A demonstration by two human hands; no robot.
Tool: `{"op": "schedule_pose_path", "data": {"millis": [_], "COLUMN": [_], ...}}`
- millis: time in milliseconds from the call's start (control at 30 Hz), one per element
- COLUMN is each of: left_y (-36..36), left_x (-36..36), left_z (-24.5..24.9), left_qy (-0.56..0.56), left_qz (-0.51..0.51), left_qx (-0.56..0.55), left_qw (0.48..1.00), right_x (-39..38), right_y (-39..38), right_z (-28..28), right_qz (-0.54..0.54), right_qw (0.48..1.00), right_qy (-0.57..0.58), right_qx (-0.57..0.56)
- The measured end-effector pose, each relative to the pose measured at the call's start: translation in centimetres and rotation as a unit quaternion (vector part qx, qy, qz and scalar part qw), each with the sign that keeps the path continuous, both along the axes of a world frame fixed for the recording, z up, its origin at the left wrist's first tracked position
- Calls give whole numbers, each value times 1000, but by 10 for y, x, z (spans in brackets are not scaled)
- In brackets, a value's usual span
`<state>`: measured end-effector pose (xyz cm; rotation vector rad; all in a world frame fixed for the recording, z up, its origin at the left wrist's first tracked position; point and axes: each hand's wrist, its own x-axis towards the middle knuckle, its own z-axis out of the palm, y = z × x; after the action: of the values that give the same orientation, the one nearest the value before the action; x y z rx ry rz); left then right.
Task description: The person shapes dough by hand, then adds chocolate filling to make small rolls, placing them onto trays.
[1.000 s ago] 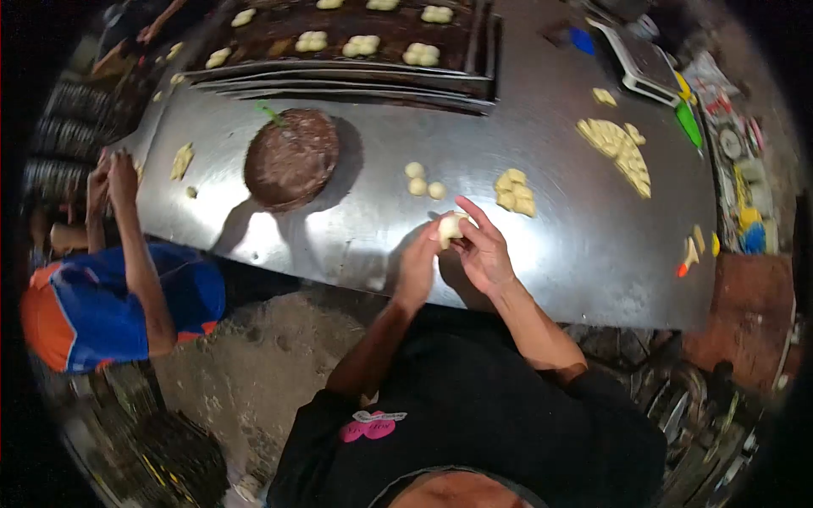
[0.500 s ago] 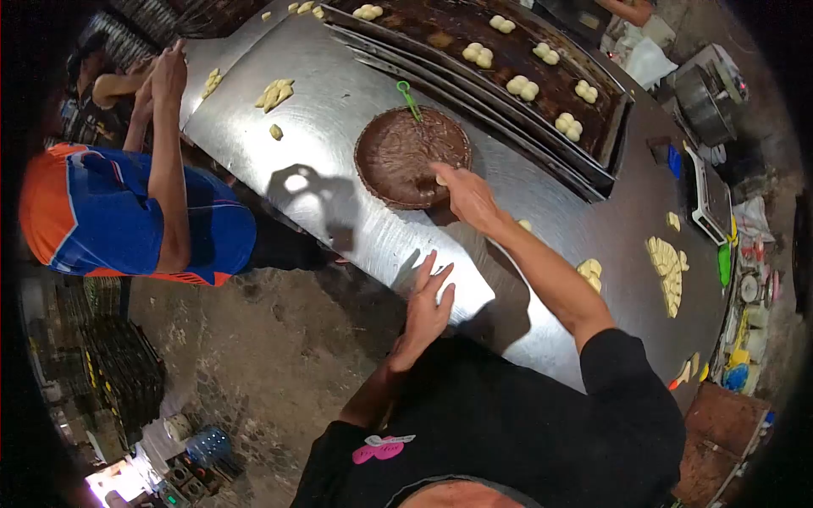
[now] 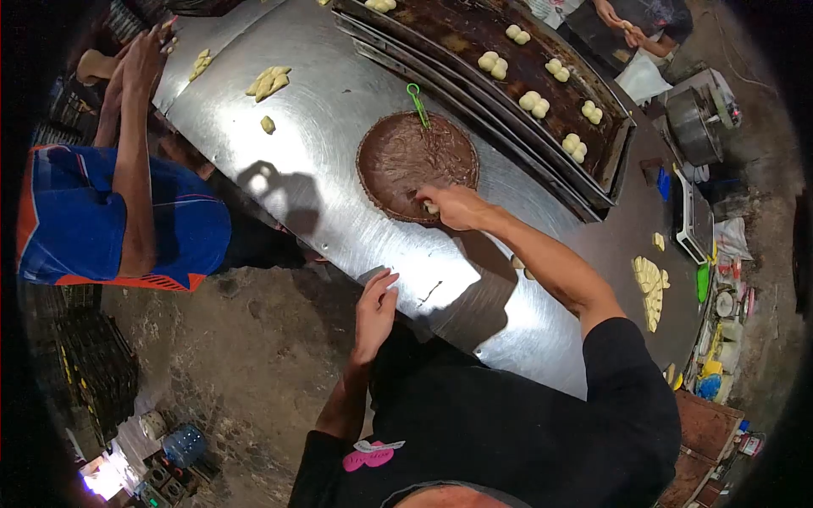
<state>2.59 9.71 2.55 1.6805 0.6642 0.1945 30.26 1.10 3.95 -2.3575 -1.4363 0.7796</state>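
A round bowl of brown chocolate-coloured paste stands on the metal table. My right hand is at its near rim, fingers closed and bent toward the paste. A small pale lump, apparently a piece of dough, shows between them. A green-handled tool with a ring end rests in the far side of the paste. By the table's near edge, my left hand hangs with fingers loosely apart and holds nothing. Small dough pieces lie partly hidden beside my right forearm.
Stacked dark baking trays with clustered dough balls stand beyond the bowl. Dough pieces lie left and right. A scale is at the right. A co-worker in a blue shirt stands left; another person's hands show at top right.
My left hand has moved left and back toward the table edge, its fingers less spread. My right hand stays over the bowl, now nearer the rim. A dark streak now shows on the table.
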Motion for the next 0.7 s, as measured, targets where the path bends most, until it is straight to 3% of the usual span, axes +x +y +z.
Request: {"op": "schedule_pose_path", "data": {"millis": [67, 100, 133, 167, 200, 267, 367, 433, 533, 600, 633, 667, 700], "left_y": [-3, -8, -13, -21, -29, -45, -66, -82, -100, -116, -125, -134, -144], "left_x": [10, 17, 25, 32, 41, 53, 56, 52, 50, 50, 51, 50, 50], "left_z": [-19, -22, -13, -3, 11, 22, 36, 34, 26, 31, 38, 45, 52], "left_qy": [-58, -70, -70, -74, -78, -126, -152, -130, -139, -152, -132, -111, -111], "left_qz": [-42, -51, -50, -17, 15, 75, 71, 89, 60, 47, 55, 65, 62], "left_qx": [-38, -85, -83, -210, -334, -442, -462, -386, -366, -387, -378, -368, -365], "left_qw": [997, 993, 993, 975, 939, 885, 871, 909, 918, 908, 915, 921, 922], "right_x": [-1, -2, -5, -20, -26, -58, -86, -95, -111, -126, -135, -148, -162], "right_y": [0, -2, -4, -15, -26, -44, -84, -114, -155, -174, -179, -186, -191], "right_z": [1, 9, 24, 38, 26, 46, 49, 34, 33, 45, 54, 47, 56], "right_qz": [-20, -121, -214, -232, -231, -290, -307, -307, -327, -398, -419, -395, -385], "right_qw": [999, 960, 855, 768, 725, 630, 574, 559, 550, 514, 540, 625, 757], "right_qy": [10, 247, 468, 587, 635, 701, 724, 724, 702, 662, 621, 534, 353], "right_qx": [47, 56, 61, 103, 130, 164, 229, 263, 311, 374, 382, 410, 393]}}
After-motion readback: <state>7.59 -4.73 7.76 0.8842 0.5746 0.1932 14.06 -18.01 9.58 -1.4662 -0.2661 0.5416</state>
